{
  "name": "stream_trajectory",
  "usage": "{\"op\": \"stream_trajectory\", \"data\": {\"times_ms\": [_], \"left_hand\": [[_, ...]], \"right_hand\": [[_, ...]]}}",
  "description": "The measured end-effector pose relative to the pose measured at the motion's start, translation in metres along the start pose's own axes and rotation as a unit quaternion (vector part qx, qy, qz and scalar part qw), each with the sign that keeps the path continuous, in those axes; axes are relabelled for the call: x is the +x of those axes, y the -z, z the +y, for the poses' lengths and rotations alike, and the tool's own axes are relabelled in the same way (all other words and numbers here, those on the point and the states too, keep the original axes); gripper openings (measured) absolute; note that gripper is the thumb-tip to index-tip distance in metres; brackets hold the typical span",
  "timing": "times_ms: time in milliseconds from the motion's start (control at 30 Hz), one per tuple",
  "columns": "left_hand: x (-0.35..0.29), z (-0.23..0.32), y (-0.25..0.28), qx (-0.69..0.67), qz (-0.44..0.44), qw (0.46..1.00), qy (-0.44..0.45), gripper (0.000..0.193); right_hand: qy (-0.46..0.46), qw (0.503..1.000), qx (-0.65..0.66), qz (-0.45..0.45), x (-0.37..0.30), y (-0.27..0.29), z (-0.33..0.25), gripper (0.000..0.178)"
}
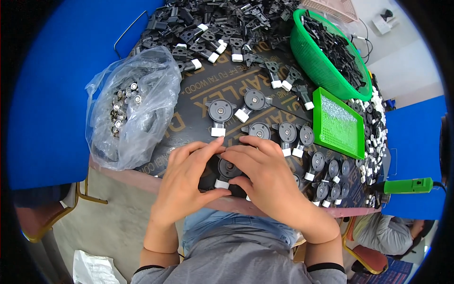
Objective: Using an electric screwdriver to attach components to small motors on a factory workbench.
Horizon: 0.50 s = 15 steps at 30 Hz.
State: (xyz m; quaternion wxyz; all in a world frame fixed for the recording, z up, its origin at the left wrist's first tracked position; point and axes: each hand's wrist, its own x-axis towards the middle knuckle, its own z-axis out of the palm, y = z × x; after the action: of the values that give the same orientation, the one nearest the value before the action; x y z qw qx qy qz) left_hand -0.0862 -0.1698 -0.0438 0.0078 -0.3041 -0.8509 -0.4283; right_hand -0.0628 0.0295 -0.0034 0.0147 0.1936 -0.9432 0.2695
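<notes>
At the near edge of the table, my left hand [185,179] and my right hand [268,177] close around one black disc-shaped plastic part [229,166] with a white end piece [221,183]. My left thumb reaches the white end, and its fingers curve round the far side. My right fingers and thumb press at the disc's right side, partly covering it. Just beyond my fingertips lie similar parts: one black disc part [220,110] upright to me, another disc part [255,99] tilted, and several more to the right.
A clear plastic bag [163,104] of small metal pieces stands at left. Loose black parts [213,23] pile up at the back. Right are a green basket [302,52] of black pieces, a green tray [318,120], white pieces [377,128] and a green-handled tool [407,186]. Another person's sleeve [388,234] shows lower right.
</notes>
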Motion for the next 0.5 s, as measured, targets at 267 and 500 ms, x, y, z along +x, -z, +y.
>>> {"op": "stream_trajectory", "data": {"times_ms": [267,500], "left_hand": [[0.0,-0.001,-0.003,0.003,0.007,1.0,-0.002,0.099],[0.0,-0.005,-0.007,-0.027,0.047,0.998,-0.016,0.088]], "right_hand": [[-0.024,0.999,0.039,-0.027,0.002,-0.001,0.009,0.057],[-0.003,0.998,0.056,0.028,-0.007,0.007,0.007,0.059]]}}
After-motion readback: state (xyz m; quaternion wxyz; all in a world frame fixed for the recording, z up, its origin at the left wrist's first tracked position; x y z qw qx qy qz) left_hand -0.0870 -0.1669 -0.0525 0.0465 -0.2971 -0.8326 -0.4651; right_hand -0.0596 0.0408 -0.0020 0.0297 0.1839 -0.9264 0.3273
